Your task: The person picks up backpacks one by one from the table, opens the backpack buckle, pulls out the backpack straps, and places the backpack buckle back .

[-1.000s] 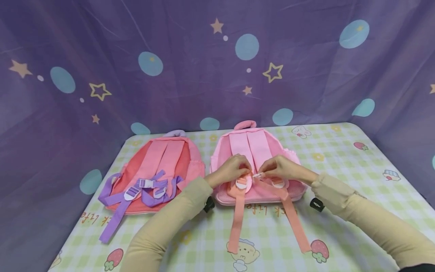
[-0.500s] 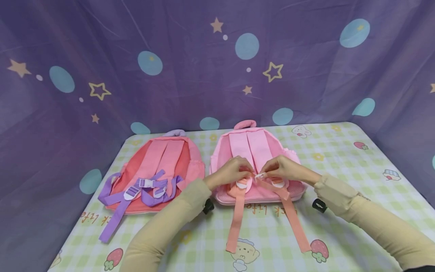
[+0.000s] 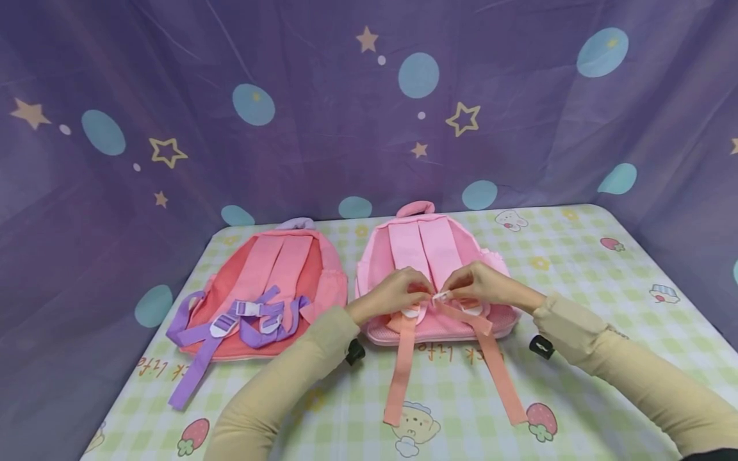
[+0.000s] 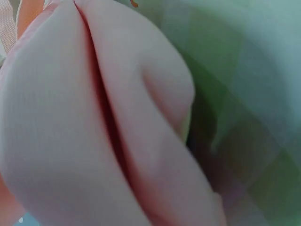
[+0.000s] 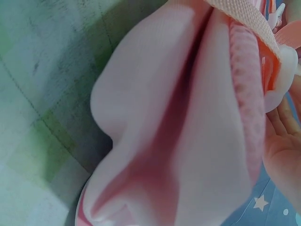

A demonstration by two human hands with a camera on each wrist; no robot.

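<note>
A pink backpack (image 3: 375, 256) lies with its shoulder straps facing up, an orange strap (image 3: 398, 390) hanging from each side over its lower edge. Over its lower middle, a small white buckle (image 3: 441, 296) sits between the fingertips of both hands. The right hand (image 3: 481, 283) pinches its right side, where an orange strap joins. From the left, the left hand (image 3: 394, 296) pinches the other end, mostly hidden behind its fingers. In the right wrist view, a white strap slider (image 5: 284, 77) hangs beside the right hand (image 5: 282, 150). Pale pink fabric (image 4: 56, 122) fills the left wrist view.
To the left lies a coral backpack (image 3: 230, 285) with purple straps (image 3: 198, 374) and a fastened white buckle (image 3: 250, 310). Both bags rest on a green checked tablecloth (image 3: 340, 422). A purple curtain (image 3: 323, 141) with stars hangs behind the table.
The left hand has shifted slightly right, bringing its fingertips up against the white buckle by the right hand. The right hand has barely moved. The head view has tilted a little downward.
</note>
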